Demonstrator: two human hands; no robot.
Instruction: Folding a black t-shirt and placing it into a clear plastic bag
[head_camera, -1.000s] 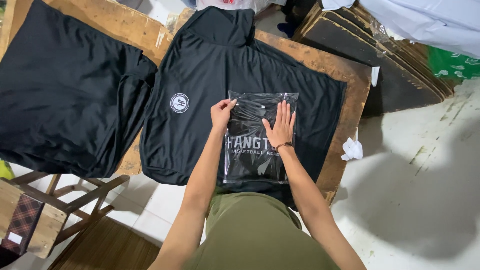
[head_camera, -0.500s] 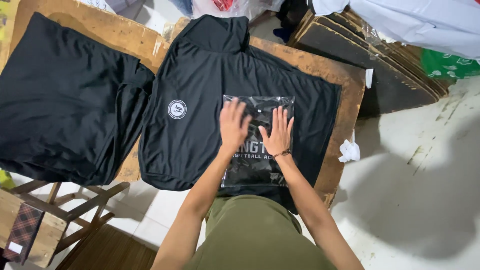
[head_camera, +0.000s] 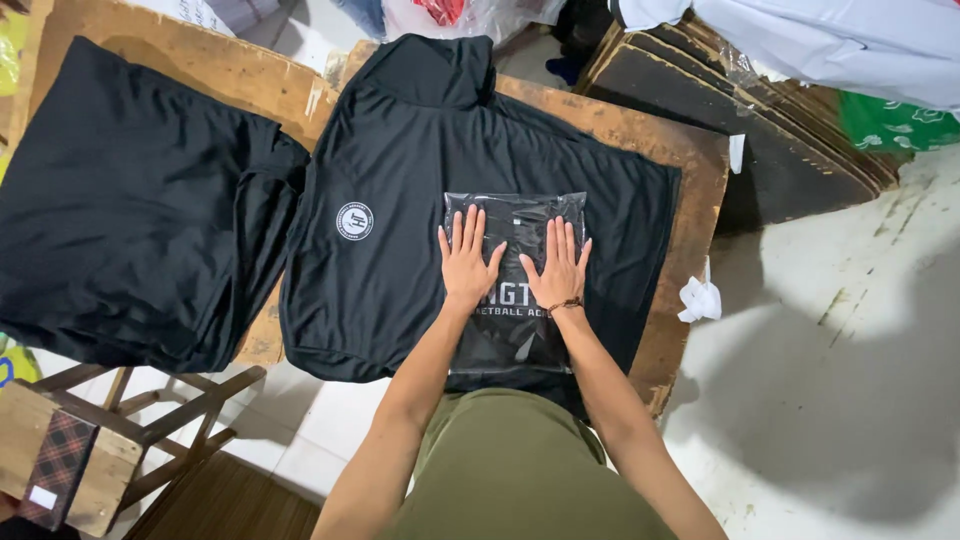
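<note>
Hands flat, fingers spread, gripping nothing: left hand (head_camera: 467, 262) and right hand (head_camera: 556, 270) press side by side on clear plastic bag (head_camera: 514, 285) w/ folded dark garment inside. Bag lies under both palms, atop black shirt (head_camera: 400, 200) spread on wooden table (head_camera: 690, 170). Judged status: one garment already bagged and being flattened; spread shirt not yet folded; second black garment (head_camera: 130, 200), well left of hands, untouched. Bag's near end partly hidden by forearms; seal state cannot be determined.
</note>
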